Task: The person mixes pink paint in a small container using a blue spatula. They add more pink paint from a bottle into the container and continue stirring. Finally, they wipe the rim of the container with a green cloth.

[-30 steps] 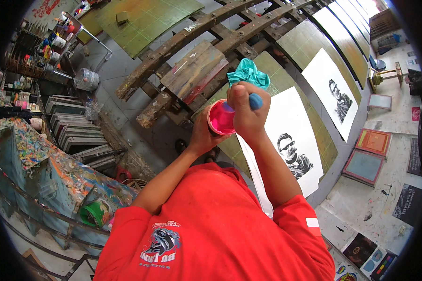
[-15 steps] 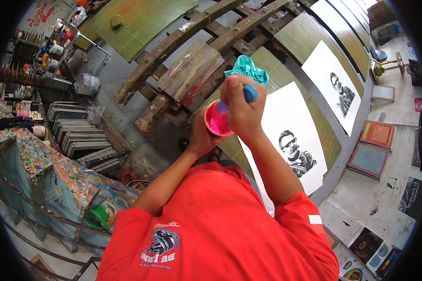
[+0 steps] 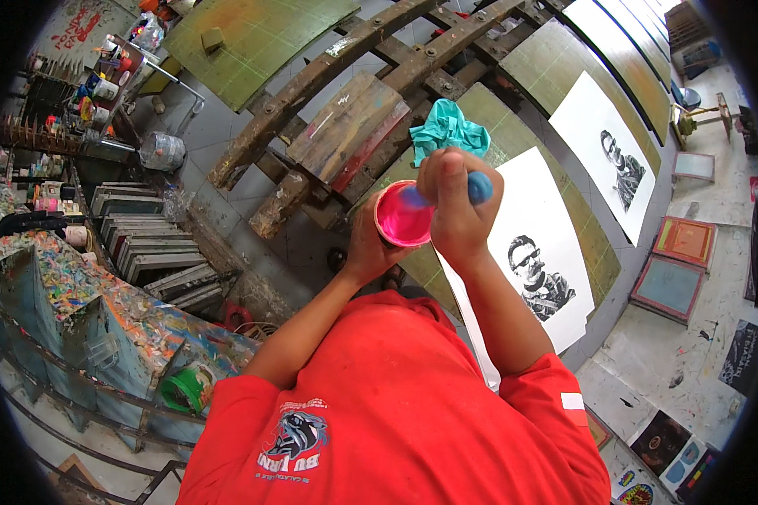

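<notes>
Paint tub (image 3: 379, 224), held mouth upward, left of and nearer than the teal cloth (image 3: 449, 132). Wrapped from its left by the left hand (image 3: 365, 248), curled around the wall. Probably light, slightly yielding, and slippery wherever wet with pink paint (image 3: 404, 225); best gripped low, clear of the rim. Just nearer than the cloth, clenched in the right hand (image 3: 457, 199): blue-ended tool (image 3: 480, 188), dipping into the paint, seemingly stiff, best held by the outer end.

White lettering (image 3: 288, 465) marks the red short-sleeved T-shirt (image 3: 413, 396), pale lettering (image 3: 742, 353) a black rectangular sheet (image 3: 736, 383), red lettering (image 3: 79, 29) a flat grey panel (image 3: 114, 18).
</notes>
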{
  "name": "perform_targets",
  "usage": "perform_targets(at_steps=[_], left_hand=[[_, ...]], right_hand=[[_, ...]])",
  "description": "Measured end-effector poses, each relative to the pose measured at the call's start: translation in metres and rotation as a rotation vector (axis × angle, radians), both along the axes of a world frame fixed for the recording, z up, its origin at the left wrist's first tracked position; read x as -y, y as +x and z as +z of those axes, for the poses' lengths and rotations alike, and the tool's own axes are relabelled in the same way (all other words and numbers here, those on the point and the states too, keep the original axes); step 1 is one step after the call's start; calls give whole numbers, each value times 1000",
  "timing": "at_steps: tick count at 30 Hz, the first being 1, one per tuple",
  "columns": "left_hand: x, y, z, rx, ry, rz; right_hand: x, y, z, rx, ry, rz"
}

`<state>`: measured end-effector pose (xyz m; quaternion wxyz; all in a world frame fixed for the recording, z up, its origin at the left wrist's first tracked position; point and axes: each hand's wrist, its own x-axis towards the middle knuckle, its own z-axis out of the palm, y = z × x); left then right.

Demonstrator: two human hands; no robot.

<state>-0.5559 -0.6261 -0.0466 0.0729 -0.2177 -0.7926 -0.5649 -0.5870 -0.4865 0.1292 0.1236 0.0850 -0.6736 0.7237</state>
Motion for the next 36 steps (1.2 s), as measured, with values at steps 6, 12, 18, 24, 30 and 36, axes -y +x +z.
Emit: perform_targets(at_steps=[6, 12, 18, 24, 30, 36], left_hand=[[0, -3, -8, 79, 15, -52], [1, 0, -17, 36, -19, -23], [4, 0, -22, 31, -30, -9], [1, 0, -27, 168, 87, -17], [2, -1, -22, 47, -21, -4], [2, -1, -22, 3, -41, 13]], right_hand=[[7, 6, 0, 95, -142, 36], [2, 5, 3, 63, 143, 80], [4, 3, 3, 56, 237, 106], [3, -3, 4, 32, 81, 22], [1, -4, -4, 4, 98, -117], [6, -6, -2, 24, 109, -3]])
